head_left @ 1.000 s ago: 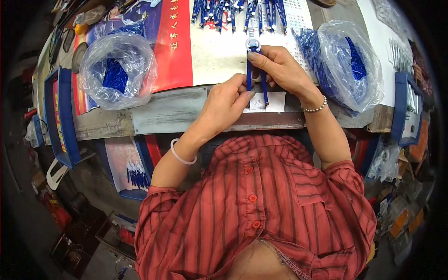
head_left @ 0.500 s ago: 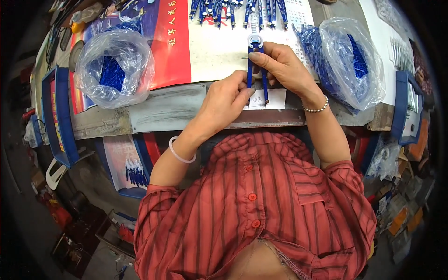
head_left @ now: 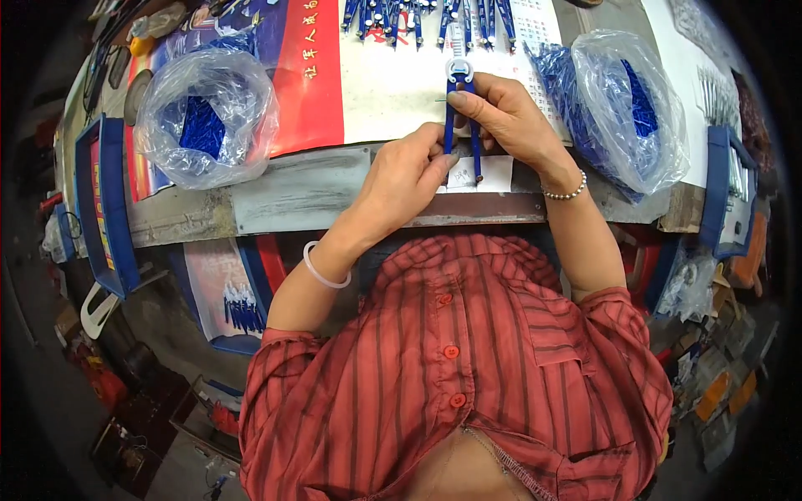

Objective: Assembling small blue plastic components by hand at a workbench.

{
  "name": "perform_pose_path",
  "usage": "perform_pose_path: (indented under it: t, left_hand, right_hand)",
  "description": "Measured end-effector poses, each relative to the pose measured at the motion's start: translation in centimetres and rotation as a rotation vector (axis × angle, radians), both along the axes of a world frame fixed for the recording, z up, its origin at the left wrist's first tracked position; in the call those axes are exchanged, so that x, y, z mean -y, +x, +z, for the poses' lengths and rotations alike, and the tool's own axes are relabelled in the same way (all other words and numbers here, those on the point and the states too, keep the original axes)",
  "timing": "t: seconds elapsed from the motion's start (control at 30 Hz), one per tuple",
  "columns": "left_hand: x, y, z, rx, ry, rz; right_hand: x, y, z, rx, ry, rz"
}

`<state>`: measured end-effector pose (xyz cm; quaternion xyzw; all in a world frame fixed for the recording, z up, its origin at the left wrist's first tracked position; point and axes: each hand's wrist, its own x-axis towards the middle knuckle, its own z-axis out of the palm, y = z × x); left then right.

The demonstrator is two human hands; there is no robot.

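Observation:
Both hands meet at a drawing compass [head_left: 449, 125] with blue legs and a pale, ring-shaped head, at the front of the bench. My right hand [head_left: 516, 117] pinches it just below the head, thumb on top. At the lower end of the left leg, the fingertips of my left hand [head_left: 399, 174] are closed on that leg and hide its tip. The right leg hangs free, its tip over a small white paper [head_left: 494, 173]. Farther back lie several similar blue compasses [head_left: 418, 18] in a row.
Clear plastic bags of blue parts stand on either side, one left [head_left: 251, 104] and one right [head_left: 597, 92]. Blue-framed trays hang at the bench's left end [head_left: 107, 204] and right end [head_left: 720, 196]. Below the bench edge, a box holds several blue-and-white pieces [head_left: 242, 311].
The compass and both hands have barely moved, with a very slight shift to the right in the picture. Both grips look the same.

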<state>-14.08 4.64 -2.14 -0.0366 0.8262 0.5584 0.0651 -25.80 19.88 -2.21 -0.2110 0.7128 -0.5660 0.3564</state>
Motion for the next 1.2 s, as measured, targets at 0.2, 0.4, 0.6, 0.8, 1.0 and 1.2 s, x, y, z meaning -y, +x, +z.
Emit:
perform_pose_path:
  t: [0.2, 0.4, 0.6, 0.8, 1.0, 1.2]
  left_hand:
    - [0.1, -0.3, 0.0, -0.021, -0.009, -0.009]
    - [0.5, 1.6, 3.4, 0.093, 0.208, 0.029]
    - [1.1, 5.6, 7.2, 0.305, 0.577, -0.025]
    - [1.1, 8.4, 7.4, 0.329, 0.549, 0.068]
    - [1.5, 11.3, 6.9, 0.197, 0.408, 0.167]
    - [1.6, 14.2, 5.7, -0.131, 0.136, 0.348]
  right_hand:
    - [0.0, -0.1, 0.6, 0.009, 0.007, -0.001]
    - [-1.1, 2.2, 4.4, 0.066, -0.078, -0.052]
    - [-2.6, 7.2, 6.6, 0.486, -0.188, 0.031]
    - [-1.6, 9.6, 6.9, 0.558, -0.154, 0.086]
    - [0.3, 11.9, 6.0, 0.407, -0.114, 0.112]
    - [2.7, 14.2, 5.1, 0.207, -0.068, 0.132]
